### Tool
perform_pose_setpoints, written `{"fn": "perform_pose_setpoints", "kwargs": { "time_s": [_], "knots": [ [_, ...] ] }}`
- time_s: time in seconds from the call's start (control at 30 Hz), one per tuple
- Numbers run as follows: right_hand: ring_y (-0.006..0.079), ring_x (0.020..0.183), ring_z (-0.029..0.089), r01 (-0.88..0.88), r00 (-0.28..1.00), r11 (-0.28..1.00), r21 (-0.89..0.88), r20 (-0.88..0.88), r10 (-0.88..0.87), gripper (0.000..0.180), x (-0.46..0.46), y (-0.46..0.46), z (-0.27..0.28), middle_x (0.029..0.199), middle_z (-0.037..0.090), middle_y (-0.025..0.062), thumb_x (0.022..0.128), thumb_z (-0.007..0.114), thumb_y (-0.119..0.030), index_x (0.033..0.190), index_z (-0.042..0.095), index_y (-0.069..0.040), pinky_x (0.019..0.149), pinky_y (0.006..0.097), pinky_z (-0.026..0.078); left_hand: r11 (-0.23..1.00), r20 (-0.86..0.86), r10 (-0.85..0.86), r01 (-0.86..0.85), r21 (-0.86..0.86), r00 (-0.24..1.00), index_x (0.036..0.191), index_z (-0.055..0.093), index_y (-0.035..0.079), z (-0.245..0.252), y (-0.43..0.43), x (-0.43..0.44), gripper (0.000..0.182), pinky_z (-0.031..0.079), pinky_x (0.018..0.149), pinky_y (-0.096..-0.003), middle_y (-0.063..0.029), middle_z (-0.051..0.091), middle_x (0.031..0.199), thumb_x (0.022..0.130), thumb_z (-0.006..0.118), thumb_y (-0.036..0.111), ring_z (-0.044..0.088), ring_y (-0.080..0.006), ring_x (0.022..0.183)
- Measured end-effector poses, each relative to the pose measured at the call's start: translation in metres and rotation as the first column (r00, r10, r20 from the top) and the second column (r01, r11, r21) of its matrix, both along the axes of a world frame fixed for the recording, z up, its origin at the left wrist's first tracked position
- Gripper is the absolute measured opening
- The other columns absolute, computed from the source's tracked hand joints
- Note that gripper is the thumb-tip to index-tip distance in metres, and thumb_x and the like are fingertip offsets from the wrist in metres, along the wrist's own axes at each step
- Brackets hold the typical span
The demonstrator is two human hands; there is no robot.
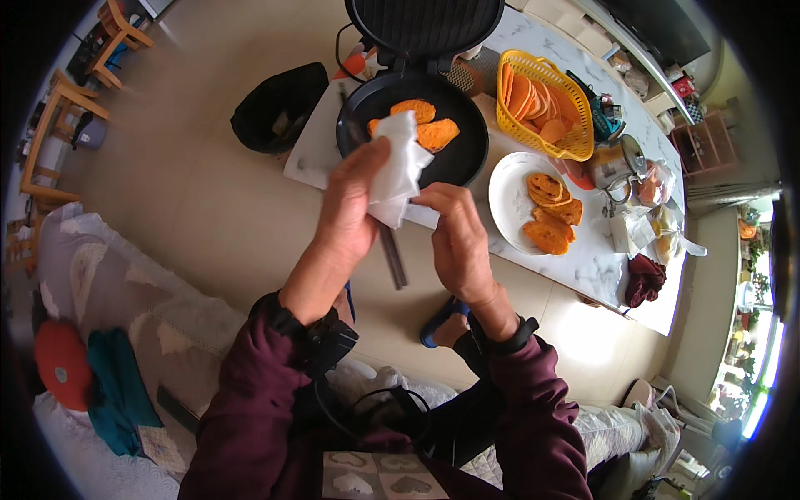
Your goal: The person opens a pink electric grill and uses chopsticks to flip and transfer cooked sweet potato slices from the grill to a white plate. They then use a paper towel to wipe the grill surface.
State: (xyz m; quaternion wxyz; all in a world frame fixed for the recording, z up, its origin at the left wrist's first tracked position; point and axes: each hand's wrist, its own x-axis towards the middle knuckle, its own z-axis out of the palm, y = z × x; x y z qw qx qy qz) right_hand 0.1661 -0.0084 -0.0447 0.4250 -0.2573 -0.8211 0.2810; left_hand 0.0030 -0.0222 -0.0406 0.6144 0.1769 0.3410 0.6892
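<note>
My left hand (353, 203) grips a folded white paper tissue (397, 162), thumb on top. A pair of dark chopsticks (392, 256) sticks out below the tissue, beneath the same hand; their other ends are hidden. The fingertips of my right hand (461, 240) reach the tissue's lower right edge; whether they pinch it is unclear. Beyond the hands lies the round black plate of an open electric griddle (459, 165), bearing several orange slices (437, 134), partly covered by the tissue. To the right, a white plate (509, 215) holds browned orange slices (550, 231).
A yellow plastic basket (578, 150) of pale orange slices stands behind the plate. The griddle's raised lid (425, 25) is at the back. Right of these are a metal-lidded jug (615, 162), plastic bags (665, 228) and a dark red cloth (645, 280). A black-lined bin (262, 112) stands left of the table.
</note>
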Motion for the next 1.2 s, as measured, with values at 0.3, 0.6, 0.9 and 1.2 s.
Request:
{"fn": "perform_pose_setpoints", "kwargs": {
  "time_s": [0.3, 0.6, 0.9, 1.2],
  "knots": [
    [0.0115, 0.1, 0.055, -0.259, 0.89, 0.626, -0.736, -0.433, -0.142, 0.041, -0.029, -0.004, 0.015, 0.111, 0.058, 0.0069, 0.091, 0.065, -0.013, 0.123, 0.044, 0.002, 0.087, 0.0261, 0.045, 0.988, -0.69, 0.15, -0.136, 0.075, 0.708, 0.085, 0.067, -0.001, 0.006, -0.008, 0.003, 0.027, 0.039, 0.059, -0.019, 0.0052, 0.056, 0.07, 0.091, 0.067, 0.026, 0.045, -0.0024, 0.067],
    [0.0029, 0.069, 0.057, -0.293, 0.858, 0.461, -0.837, -0.443, -0.26, 0.019, -0.021, 0.022, 0.012, 0.09, 0.065, -0.0001, 0.089, 0.066, -0.014, 0.106, 0.06, -0.007, 0.051, 0.0152, 0.038, 0.998, -0.491, -0.05, 0.057, -0.001, 0.87, 0.091, 0.071, 0.006, 0.005, -0.006, -0.002, 0.019, 0.026, 0.045, -0.0172, 0.0088, 0.052, 0.065, 0.09, 0.068, 0.025, 0.036, 0.0014, 0.053],
    [0.0304, 0.08, 0.066, 0.32, 0.789, 0.905, 0.28, 0.45, -0.418, 0.017, 0.025, 0.09, 0.004, 0.087, 0.065, 0.0119, 0.081, 0.062, 0.0, 0.097, 0.062, -0.005, 0.071, 0.0363, 0.051, 0.991, -0.326, 0.121, -0.131, -0.008, 0.938, 0.106, 0.07, 0.007, 0.019, -0.004, -0.051, 0.023, 0.025, 0.043, -0.0168, 0.0106, 0.034, 0.058, 0.095, 0.059, 0.024, 0.029, 0.0012, 0.048],
    [0.0349, 0.087, 0.063, 0.214, 0.651, 0.956, 0.203, 0.7, -0.294, 0.015, -0.003, 0.115, -0.042, 0.095, 0.062, 0.0134, 0.08, 0.059, -0.006, 0.094, 0.065, -0.005, 0.077, 0.0432, 0.051, 0.992, -0.291, 0.121, -0.124, 0.008, 0.949, 0.102, 0.071, 0.006, 0.027, -0.006, -0.061, 0.021, 0.025, 0.043, -0.0168, 0.011, 0.033, 0.06, 0.094, 0.06, 0.022, 0.028, 0.0017, 0.049]
  ]
}}
